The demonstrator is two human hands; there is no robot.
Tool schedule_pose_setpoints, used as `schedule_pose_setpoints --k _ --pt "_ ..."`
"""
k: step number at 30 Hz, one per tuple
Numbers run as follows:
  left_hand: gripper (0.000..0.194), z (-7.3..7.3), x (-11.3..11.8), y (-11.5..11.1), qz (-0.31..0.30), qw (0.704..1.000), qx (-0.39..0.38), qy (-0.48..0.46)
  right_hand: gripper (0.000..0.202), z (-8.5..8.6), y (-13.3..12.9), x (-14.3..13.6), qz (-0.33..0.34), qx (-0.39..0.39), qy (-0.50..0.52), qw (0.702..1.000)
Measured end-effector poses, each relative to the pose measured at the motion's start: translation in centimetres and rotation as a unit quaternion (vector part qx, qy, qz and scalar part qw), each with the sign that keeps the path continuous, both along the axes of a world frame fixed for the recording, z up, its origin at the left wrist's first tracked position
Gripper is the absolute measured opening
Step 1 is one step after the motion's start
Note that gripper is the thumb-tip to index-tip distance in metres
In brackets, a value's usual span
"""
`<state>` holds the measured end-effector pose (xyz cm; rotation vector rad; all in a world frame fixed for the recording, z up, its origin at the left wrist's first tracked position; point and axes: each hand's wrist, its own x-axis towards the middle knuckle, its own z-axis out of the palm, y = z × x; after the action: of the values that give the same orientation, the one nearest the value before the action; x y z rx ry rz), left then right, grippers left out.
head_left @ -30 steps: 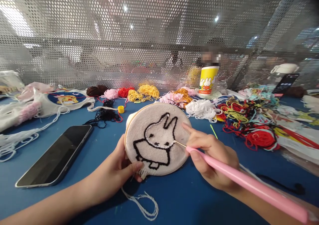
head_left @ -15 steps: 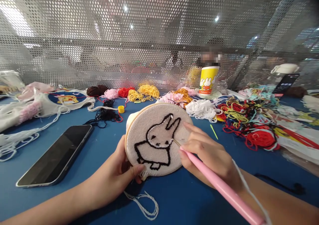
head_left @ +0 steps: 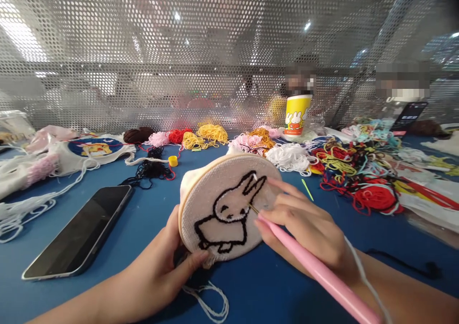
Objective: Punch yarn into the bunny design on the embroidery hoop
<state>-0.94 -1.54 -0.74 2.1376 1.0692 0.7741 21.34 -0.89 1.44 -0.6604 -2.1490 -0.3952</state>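
An embroidery hoop [head_left: 201, 219] with cream fabric shows a rabbit outlined in black yarn, white stitches edging its face. My left hand [head_left: 167, 262] grips the hoop's lower left edge, thumb on the front and fingers behind. A pink punch needle pen [head_left: 308, 262] is pinched in my right hand [head_left: 304, 223], its metal tip touching the fabric at the right side of the rabbit's head. White yarn [head_left: 362, 271] trails from behind my right hand over the wrist. Below the hoop, a loop of white yarn [head_left: 224, 302] lies on the blue table [head_left: 265, 290].
A black phone [head_left: 79, 233] lies at left, beside black yarn [head_left: 152, 166]. Yarn bundles, a yellow cup [head_left: 297, 116] and a small yellow cap [head_left: 172, 161] stand farther back. Tangled colored yarn [head_left: 376, 195] covers the right side. A green needle [head_left: 307, 189] lies near the hoop.
The hoop has tilted, its top leaning to the right and its face looking narrower. My right hand and the pen tip have shifted slightly with it.
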Motion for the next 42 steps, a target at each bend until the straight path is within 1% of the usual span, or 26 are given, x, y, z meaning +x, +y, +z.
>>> schedule_pose_setpoints --k 3,6,9,11,13,17,19,22,24,25,30,36,39,42 --pt "0.059 0.0 -0.1 0.0 0.002 1.000 0.002 0.025 0.004 0.0 0.0 0.0 -0.001 -0.001 -0.003 1.000" --pt "0.060 0.1 0.0 0.0 0.003 0.999 0.002 0.032 0.002 -0.3 0.2 -0.1 -0.004 -0.030 -0.010 1.000" --pt "0.055 0.0 -0.1 -0.1 -0.009 0.999 0.009 0.032 0.005 -0.8 0.7 -0.2 -0.010 -0.059 -0.018 0.998" --pt "0.051 -0.1 -0.2 -0.3 -0.013 0.999 0.008 0.033 0.006 -1.1 0.9 -0.3 -0.017 -0.054 -0.018 0.998" --pt "0.052 -0.1 -0.3 -0.5 -0.017 0.999 0.010 0.030 0.007 -1.2 0.9 -0.4 -0.025 -0.049 -0.010 0.998" --pt "0.055 0.1 -0.1 -0.5 -0.013 1.000 0.006 0.006 0.005 -1.2 0.9 -0.4 -0.011 -0.085 0.016 0.996" --pt "0.052 0.2 0.1 -0.3 0.005 1.000 -0.021 -0.018 0.007 -1.0 0.9 -0.3 -0.004 -0.080 0.041 0.996" --pt "0.052 0.4 0.4 0.1 0.011 0.989 -0.134 -0.061 0.010 -0.9 0.8 0.0 0.011 -0.071 0.076 0.995" --pt "0.055 0.4 0.4 0.4 0.006 0.975 -0.205 -0.088 0.012 -1.0 0.8 0.3 0.034 -0.094 0.093 0.991" --pt "0.056 0.4 0.4 0.4 0.004 0.970 -0.223 -0.099 0.013 -1.1 0.8 0.4 0.045 -0.109 0.105 0.987" --pt "0.055 0.4 0.3 0.5 0.012 0.967 -0.235 -0.102 0.013 -1.4 0.7 0.6 0.077 -0.167 0.155 0.971" --pt "0.059 0.2 0.2 0.6 0.011 0.964 -0.241 -0.109 0.010 -1.4 0.6 0.8 0.104 -0.238 0.215 0.941" --pt "0.060 0.0 0.2 0.6 0.010 0.962 -0.248 -0.114 0.010 -1.5 0.6 0.8 0.102 -0.236 0.220 0.941" --pt "0.063 0.0 0.3 0.5 0.010 0.963 -0.241 -0.116 0.011 -1.6 0.6 0.8 0.085 -0.214 0.199 0.953"
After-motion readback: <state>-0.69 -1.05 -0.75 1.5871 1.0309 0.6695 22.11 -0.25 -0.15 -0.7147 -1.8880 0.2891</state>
